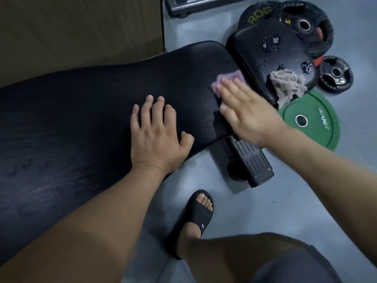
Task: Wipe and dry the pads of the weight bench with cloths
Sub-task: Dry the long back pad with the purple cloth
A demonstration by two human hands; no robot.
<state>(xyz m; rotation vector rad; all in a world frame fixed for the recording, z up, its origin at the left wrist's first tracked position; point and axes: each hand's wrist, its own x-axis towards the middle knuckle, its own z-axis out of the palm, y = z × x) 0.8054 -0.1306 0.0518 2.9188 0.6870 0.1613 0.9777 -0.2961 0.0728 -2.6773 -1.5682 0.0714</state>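
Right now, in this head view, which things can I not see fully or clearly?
All in the head view:
The purple cloth: mostly covered by the right hand, which is motion-blurred.
The back pad: cut off by the left picture edge; the left hand and forearm cover part.
The seat pad: the area under the grey cloth is hidden.
The black plate: lettering partly covered by the seat pad.

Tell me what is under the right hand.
A pink cloth, pressed flat on the long bench pad by the right hand. The hand hides part of it.
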